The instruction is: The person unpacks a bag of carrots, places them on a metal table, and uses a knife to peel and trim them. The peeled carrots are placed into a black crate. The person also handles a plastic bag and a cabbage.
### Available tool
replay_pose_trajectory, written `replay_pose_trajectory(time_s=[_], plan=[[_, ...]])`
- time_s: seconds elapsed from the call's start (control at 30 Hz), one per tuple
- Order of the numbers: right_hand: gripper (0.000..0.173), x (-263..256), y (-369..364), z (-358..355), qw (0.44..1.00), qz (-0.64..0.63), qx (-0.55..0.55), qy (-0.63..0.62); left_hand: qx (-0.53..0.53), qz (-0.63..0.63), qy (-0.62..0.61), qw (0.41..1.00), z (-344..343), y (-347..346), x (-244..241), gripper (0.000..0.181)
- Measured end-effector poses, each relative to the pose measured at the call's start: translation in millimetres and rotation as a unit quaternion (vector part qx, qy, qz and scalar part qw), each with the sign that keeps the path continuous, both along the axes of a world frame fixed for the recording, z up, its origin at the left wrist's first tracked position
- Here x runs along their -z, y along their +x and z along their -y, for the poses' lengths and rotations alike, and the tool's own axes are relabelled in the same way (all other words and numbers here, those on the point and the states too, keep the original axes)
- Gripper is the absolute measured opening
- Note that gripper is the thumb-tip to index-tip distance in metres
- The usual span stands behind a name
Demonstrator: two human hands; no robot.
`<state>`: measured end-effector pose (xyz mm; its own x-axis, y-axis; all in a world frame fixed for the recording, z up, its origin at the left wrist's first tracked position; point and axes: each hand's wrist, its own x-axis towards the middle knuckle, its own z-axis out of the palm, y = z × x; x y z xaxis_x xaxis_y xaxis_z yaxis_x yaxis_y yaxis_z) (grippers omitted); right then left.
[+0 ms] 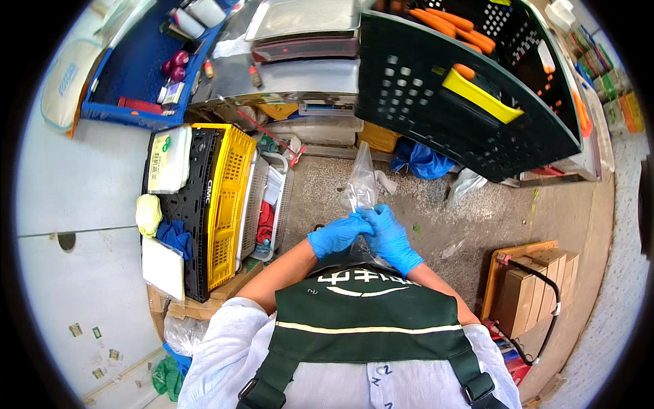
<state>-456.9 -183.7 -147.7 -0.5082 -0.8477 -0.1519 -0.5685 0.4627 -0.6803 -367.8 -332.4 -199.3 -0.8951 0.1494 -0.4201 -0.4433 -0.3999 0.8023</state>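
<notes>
In blue disposable gloves, my left hand (pixel 337 236) and my right hand (pixel 389 239) meet in front of the dark green apron (pixel 365 309). Both are closed on the near end of a transparent plastic bag (pixel 360 176). The bag stretches away from me above the speckled floor, narrowing toward its far end. Its gathered part is hidden by my fingers. More transparent film shows just below my right hand. Ahead to the right stands a dark green perforated crate (pixel 409 94) with carrots (pixel 452 25) inside and a yellow handle (pixel 480 97).
At left, a black crate (pixel 196 214) and a yellow crate (pixel 232 204) stand beside a white basket (pixel 281 204). A blue bin (pixel 127 66) holds red onions. A steel table (pixel 306 76) carries a scale. Cardboard boxes (pixel 534 291) sit at right; a blue bag (pixel 426 161) lies under the table.
</notes>
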Motion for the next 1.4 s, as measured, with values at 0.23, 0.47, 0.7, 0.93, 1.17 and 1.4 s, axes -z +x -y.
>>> replay_pose_trajectory(time_s=[0.23,0.47,0.7,0.93,1.17,1.4], plan=[[0.035,68,-54,-113,0.958,0.049,0.205,-0.192,0.057,0.033,-0.095,0.993,-97,-73,-12,0.05],[0.022,100,-128,-213,0.754,0.256,0.498,-0.343,0.134,0.119,-0.091,0.98,-143,-105,-46,0.055],[0.029,38,-105,-177,0.637,0.531,0.416,-0.373,0.088,0.115,-0.067,0.987,-156,-155,-55,0.07],[0.036,68,-132,-214,0.489,0.712,0.335,-0.375,0.119,0.119,0.066,0.984,-196,-201,-34,0.052],[0.064,58,-193,-273,0.894,0.085,0.418,-0.138,0.019,0.134,0.107,0.985,-242,-292,42,0.046],[0.077,84,-279,-405,0.936,0.122,0.318,-0.091,0.077,0.299,0.108,0.945,-363,-388,69,0.045]])
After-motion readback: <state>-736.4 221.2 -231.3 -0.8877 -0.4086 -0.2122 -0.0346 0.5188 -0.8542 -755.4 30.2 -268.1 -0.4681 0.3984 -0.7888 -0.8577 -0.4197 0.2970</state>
